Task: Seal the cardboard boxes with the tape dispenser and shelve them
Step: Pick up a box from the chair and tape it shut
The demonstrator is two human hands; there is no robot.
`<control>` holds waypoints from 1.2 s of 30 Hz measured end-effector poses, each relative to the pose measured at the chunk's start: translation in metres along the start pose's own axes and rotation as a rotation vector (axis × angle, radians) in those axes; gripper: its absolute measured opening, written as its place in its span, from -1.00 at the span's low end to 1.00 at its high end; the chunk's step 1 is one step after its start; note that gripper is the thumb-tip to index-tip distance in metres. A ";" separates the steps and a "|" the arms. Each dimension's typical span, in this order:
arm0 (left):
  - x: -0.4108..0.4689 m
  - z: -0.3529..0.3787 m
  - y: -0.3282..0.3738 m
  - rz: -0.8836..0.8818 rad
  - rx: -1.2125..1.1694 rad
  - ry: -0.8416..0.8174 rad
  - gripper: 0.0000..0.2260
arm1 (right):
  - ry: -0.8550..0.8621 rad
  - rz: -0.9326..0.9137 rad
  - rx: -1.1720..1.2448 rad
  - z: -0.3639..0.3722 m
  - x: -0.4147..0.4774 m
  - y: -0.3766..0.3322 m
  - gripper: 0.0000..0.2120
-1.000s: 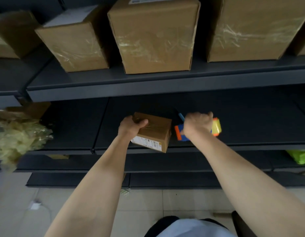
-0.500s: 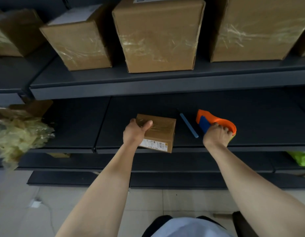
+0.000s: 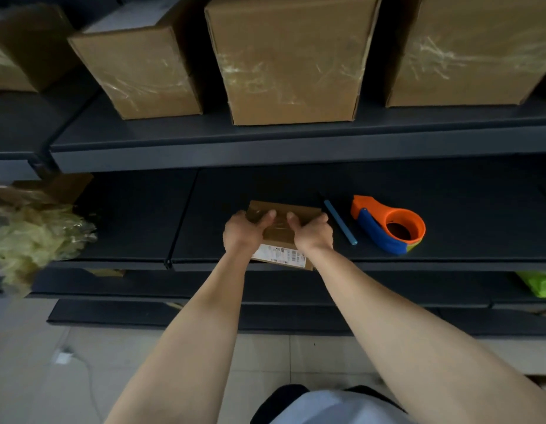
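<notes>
Cardboard under thumbs, glossy taped top; left hand & right hand curled round ends of small box, at front edge of middle shelf, 12 o'clock from body. Prob light, stiff; tape slick, so grip bare side edges; tape dispenser at box's 3 o'clock, apart.

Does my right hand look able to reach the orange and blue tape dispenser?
Probably yes, once the right hand releases the small cardboard box: the tape dispenser lies beside it, only a thin blue stick between.
</notes>
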State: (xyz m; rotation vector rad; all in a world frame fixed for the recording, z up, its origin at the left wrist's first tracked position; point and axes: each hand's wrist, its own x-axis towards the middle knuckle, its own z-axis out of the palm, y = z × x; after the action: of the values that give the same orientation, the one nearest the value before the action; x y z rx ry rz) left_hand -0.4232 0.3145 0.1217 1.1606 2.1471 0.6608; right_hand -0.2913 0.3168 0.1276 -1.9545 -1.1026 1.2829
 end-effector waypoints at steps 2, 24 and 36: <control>0.006 -0.002 -0.005 -0.023 -0.096 -0.017 -0.55 | -0.004 -0.034 0.014 -0.004 0.004 0.005 -0.48; 0.006 -0.003 -0.009 -0.152 -0.421 0.083 -0.71 | 0.022 0.121 0.151 -0.016 0.014 0.016 -0.40; 0.001 -0.003 -0.003 -0.114 -0.208 0.068 -0.51 | -0.047 0.014 0.129 -0.016 0.014 0.019 -0.43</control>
State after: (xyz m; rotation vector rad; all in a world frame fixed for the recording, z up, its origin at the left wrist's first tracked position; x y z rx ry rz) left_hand -0.4276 0.3128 0.1215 0.9109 2.1244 0.8597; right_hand -0.2670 0.3190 0.1129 -1.8490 -1.0042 1.3785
